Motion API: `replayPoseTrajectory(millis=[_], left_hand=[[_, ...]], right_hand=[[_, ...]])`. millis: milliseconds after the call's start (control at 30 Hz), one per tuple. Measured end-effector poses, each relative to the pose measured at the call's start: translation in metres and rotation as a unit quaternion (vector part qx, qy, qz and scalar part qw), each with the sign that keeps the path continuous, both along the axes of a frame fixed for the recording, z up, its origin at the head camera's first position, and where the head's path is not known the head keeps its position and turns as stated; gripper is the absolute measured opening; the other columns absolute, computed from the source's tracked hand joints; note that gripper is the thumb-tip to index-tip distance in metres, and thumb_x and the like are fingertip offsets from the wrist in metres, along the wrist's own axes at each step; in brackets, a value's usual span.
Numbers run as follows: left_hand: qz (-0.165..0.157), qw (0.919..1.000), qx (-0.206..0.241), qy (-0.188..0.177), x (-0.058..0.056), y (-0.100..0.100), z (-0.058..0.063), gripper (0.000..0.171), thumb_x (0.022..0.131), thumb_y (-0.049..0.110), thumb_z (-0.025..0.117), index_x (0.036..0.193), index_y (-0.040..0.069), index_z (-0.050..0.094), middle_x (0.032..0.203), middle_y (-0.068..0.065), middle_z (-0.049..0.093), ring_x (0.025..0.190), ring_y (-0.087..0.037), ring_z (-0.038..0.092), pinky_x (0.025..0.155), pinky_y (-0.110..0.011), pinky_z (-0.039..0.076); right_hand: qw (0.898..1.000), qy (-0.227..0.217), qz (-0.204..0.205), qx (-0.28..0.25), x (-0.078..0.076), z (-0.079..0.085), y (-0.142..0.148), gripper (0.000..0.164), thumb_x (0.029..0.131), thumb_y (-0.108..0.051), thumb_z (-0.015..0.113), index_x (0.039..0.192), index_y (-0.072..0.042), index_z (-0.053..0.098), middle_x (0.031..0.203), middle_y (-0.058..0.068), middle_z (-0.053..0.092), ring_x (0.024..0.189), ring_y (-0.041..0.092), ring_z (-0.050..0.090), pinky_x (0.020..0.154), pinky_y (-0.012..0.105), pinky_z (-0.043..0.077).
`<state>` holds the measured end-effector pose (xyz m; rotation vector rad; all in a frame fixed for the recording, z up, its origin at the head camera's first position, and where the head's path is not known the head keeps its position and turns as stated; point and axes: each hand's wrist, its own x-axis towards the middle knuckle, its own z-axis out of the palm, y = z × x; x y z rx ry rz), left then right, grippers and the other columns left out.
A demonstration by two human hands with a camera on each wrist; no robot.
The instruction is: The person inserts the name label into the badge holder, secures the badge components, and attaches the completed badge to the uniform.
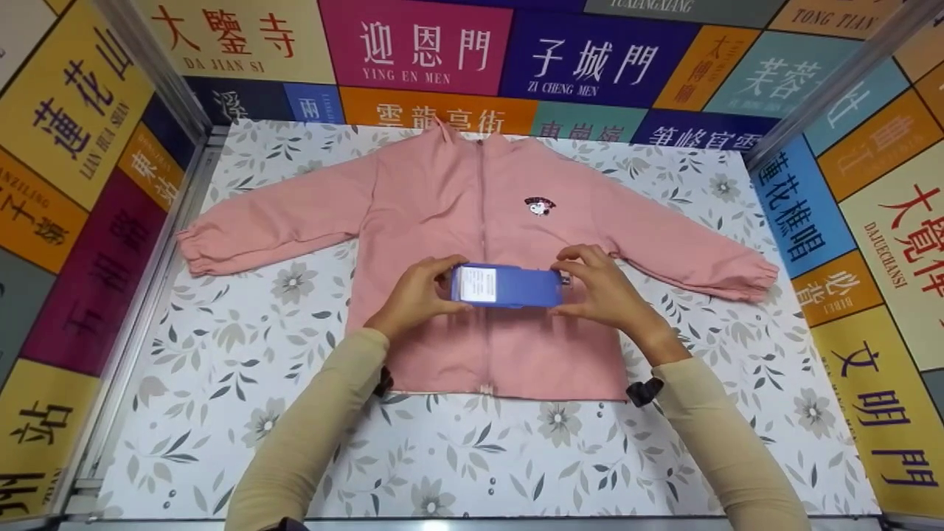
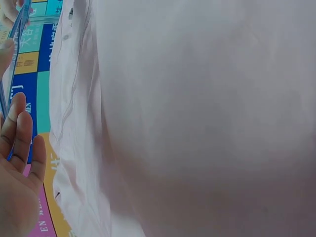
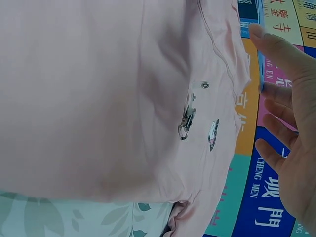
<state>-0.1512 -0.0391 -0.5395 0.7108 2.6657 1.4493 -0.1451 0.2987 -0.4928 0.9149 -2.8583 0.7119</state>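
At the far left, a lettered wall panel (image 1: 96, 221) borders the flowered table (image 1: 221, 450), and one sleeve of the pink jacket (image 1: 428, 214) reaches out to that edge with its cuff. Between this sleeve and the table's near edge, I have a wide stretch of printed top beside my left forearm. My left hand (image 1: 420, 291) grips the left end of a blue case (image 1: 523, 286), my thumb along its near edge and a finger over its far edge; the other fingers stand loosely apart from it in the left wrist view. The case spans crosswise from hand to hand, held off the cloth in front of the zip (image 1: 482, 192), its white label (image 1: 478, 284) next to my left fingertips. My right hand (image 1: 605, 291) pinches the right end, thumb near and forefinger far, with a gap between them about as wide as the case and a small metal piece (image 1: 566, 279) showing there. Below, the hem lies well short of the near edge; at the back, the collar meets the far edge. Rightward, the other cuff stops just inside the right edge, beside the right wall (image 1: 877, 273).
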Motion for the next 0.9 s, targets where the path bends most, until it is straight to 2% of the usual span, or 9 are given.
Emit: replayPoseTrajectory(millis=[167,367,700,900], left_hand=[[-0.006,1.0000,-0.002,0.004,0.000,0.002,0.001,0.074,0.064,0.025,0.093,0.131,0.014,0.063,0.094,-0.006,0.065,0.086,-0.018,0.057,0.077,-0.029,0.050],[-0.010,0.9999,0.009,0.006,0.000,0.002,0.002,0.073,0.062,0.023,0.094,0.128,0.013,0.065,0.093,-0.006,0.066,0.084,-0.017,0.058,0.072,-0.026,0.053],[-0.020,0.9991,0.018,0.032,-0.001,0.006,0.002,0.071,0.061,0.022,0.095,0.125,0.011,0.067,0.091,-0.009,0.067,0.081,-0.018,0.059,0.070,-0.027,0.052],[-0.023,0.9993,0.012,0.026,0.000,0.012,0.003,0.070,0.063,0.023,0.094,0.126,0.011,0.066,0.092,-0.009,0.068,0.082,-0.018,0.060,0.071,-0.026,0.052]], right_hand=[[1.000,-0.019,-0.009,0.002,0.001,-0.003,-0.005,0.072,0.065,-0.038,0.092,0.124,-0.008,0.067,0.129,0.008,0.058,0.121,0.026,0.049,0.106,0.049,0.038],[0.999,-0.045,-0.022,0.013,0.003,-0.004,-0.009,0.075,0.067,-0.044,0.089,0.130,-0.010,0.064,0.130,0.007,0.062,0.122,0.026,0.053,0.109,0.050,0.039],[0.999,-0.045,-0.022,0.006,0.009,-0.008,-0.015,0.075,0.071,-0.044,0.087,0.133,-0.011,0.062,0.117,0.006,0.071,0.108,0.024,0.063,0.098,0.047,0.049],[0.999,-0.038,-0.018,-0.002,0.010,-0.005,-0.023,0.074,0.072,-0.044,0.086,0.132,-0.007,0.062,0.114,0.007,0.072,0.105,0.025,0.064,0.095,0.047,0.050]])
